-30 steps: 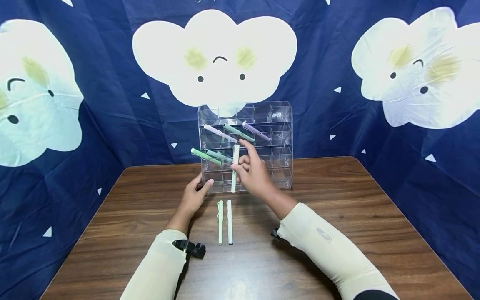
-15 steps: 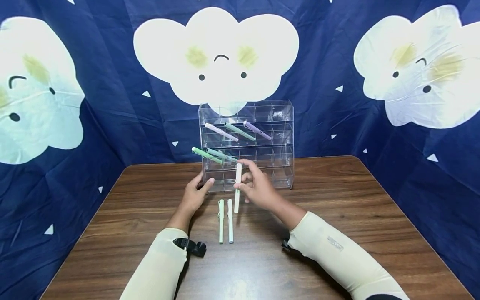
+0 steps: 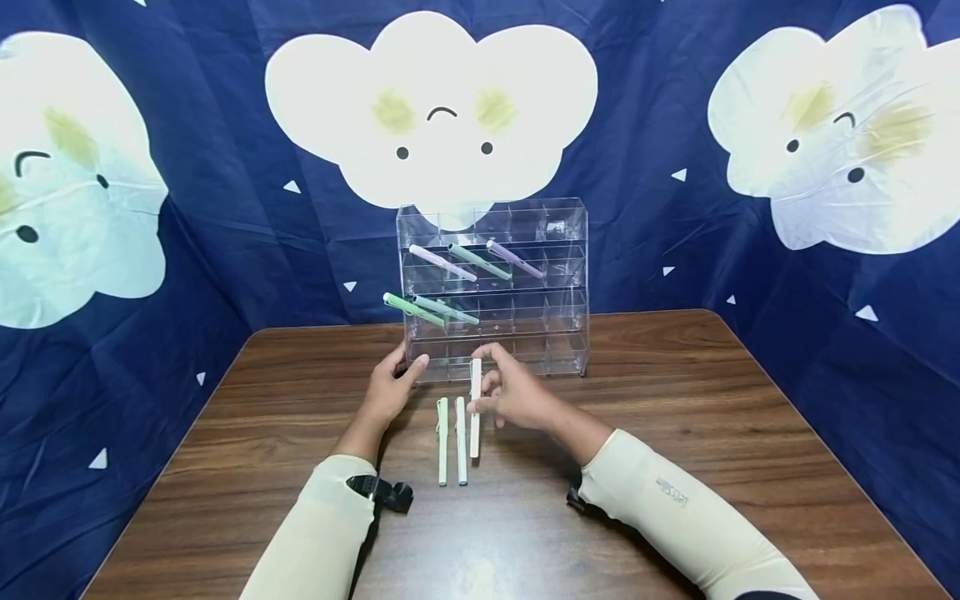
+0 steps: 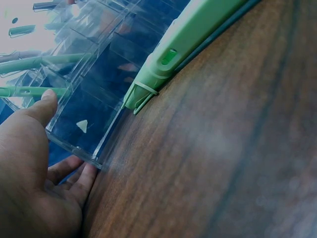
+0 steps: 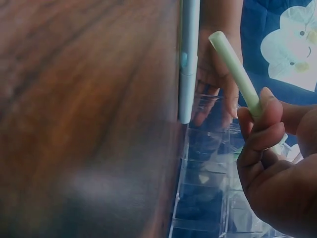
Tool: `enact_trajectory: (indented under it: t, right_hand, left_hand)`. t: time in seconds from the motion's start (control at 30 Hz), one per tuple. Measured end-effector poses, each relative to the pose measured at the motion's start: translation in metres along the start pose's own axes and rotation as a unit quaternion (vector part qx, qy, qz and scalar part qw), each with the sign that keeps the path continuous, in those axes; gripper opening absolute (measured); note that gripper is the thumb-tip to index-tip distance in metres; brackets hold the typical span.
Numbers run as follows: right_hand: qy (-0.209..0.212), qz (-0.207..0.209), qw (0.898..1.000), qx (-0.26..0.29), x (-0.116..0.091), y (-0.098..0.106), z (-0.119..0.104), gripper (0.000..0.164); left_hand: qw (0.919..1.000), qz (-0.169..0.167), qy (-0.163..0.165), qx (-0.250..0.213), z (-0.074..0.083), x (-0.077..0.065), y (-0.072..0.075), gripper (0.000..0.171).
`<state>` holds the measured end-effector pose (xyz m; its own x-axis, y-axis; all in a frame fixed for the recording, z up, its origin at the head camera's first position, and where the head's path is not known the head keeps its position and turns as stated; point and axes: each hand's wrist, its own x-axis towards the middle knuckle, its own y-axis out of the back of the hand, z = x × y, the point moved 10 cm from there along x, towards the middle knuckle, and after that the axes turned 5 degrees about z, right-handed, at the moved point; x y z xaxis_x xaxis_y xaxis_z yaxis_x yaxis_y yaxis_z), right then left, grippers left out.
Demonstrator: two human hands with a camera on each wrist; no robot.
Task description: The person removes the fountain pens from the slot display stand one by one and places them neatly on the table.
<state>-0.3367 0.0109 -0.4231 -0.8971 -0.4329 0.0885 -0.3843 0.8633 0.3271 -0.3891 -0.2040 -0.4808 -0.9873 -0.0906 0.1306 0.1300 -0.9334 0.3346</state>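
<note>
My right hand point(image 3: 513, 396) pinches a pale cream-green pen point(image 3: 475, 433) between thumb and fingers, clip end toward the rack. It is held close over the table, just right of a light green pen point(image 3: 442, 450) and a whitish-blue pen point(image 3: 461, 454) lying side by side. In the right wrist view the held pen point(image 5: 235, 69) slants out of the curled fingers. My left hand point(image 3: 386, 393) grips the lower left corner of a clear acrylic rack point(image 3: 566, 317), thumb at the front, fingers behind. Several pens lean in the rack, among them a purple pen point(image 3: 515, 259) and a bright green pen point(image 3: 412, 309).
The rack has tiers of small compartments and stands near the back of the wooden table point(image 3: 675, 467). Behind it hangs a dark blue curtain point(image 3: 637, 275) printed with white clouds. Each wrist carries a black camera strap.
My right hand has come down from the front of the rack toward the table with the pen still in its fingers. The left hand stays at the rack's corner.
</note>
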Motion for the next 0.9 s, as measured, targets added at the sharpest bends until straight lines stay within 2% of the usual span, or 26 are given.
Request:
enact_trajectory:
  t: [0.6, 0.9]
  right_hand:
    - [-0.024, -0.051, 0.998, -0.034, -0.004, -0.013, 0.021, 0.08]
    - [0.003, -0.078, 0.996, -0.04, -0.002, -0.019, 0.024, 0.073]
  left_hand:
    - [1.0, 0.001, -0.002, 0.005, -0.001, -0.001, 0.0, 0.072]
    - [1.0, 0.001, 0.003, -0.004, -0.003, 0.0, 0.002, 0.073]
